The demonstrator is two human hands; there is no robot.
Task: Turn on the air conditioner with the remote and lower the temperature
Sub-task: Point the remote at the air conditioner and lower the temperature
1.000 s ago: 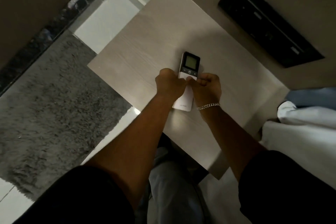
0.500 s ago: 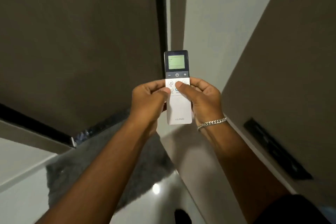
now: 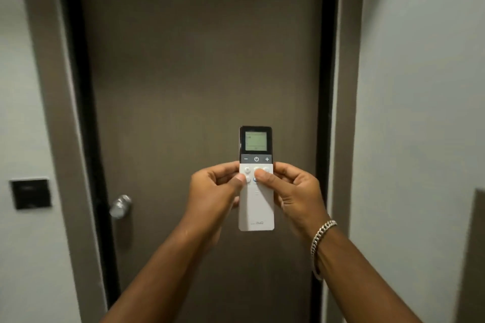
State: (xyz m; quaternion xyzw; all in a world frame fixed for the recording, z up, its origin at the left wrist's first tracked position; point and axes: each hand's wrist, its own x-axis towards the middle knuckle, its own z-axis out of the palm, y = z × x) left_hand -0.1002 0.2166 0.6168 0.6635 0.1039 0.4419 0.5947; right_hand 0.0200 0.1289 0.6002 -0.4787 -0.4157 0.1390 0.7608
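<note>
A dark wall plate [image 3: 30, 193] sits left of a brown door [image 3: 199, 65] with its metal knob [image 3: 120, 206]. The left hand [image 3: 214, 193] and the right hand [image 3: 294, 191] both clasp the upright white remote [image 3: 256, 207] in front of the door, thumbs on its buttons. A chain bracelet [image 3: 320, 238] circles the right wrist.

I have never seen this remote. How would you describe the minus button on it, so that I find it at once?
Start at the brown door; in front of it both hands hold a white remote upright. Below its lit screen runs a dark grey strip with three white symbols. The minus button is the leftmost, left of the power symbol, directly above the left hand.
</note>
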